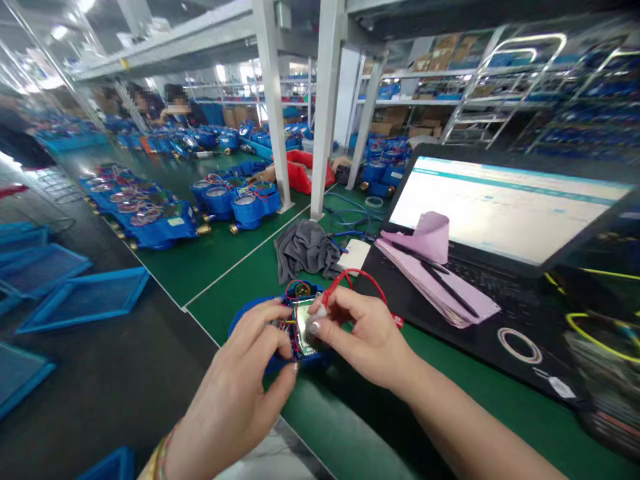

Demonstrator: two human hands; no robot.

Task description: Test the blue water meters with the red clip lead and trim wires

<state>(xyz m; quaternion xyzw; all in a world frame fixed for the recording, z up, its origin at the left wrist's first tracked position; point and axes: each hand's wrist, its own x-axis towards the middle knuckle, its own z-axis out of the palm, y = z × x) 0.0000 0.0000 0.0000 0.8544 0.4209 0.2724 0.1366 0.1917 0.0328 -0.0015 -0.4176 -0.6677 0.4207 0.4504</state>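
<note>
A blue meter [321, 360] with an uncovered top lies on the green bench in front of me. Its small display panel [302, 319] and thin red and yellow wires show between my hands. My left hand [250, 370] grips the meter's left side, its fingers bent over the wiring and thumb at the near edge. Over the panel, my right hand [363, 337] pinches the end of a red cable [367, 275] between thumb and fingers. The pale tip of the cable is partly covered by those fingers, so its exact kind is unclear.
A laptop [500, 207] stands at right, with pink papers [435, 280], a pen and a tape roll [519, 345] on it. A grey cloth [306, 250] lies behind the meter. More blue meters [145, 207] stand left, beside blue trays [85, 300]. Co-workers sit far back.
</note>
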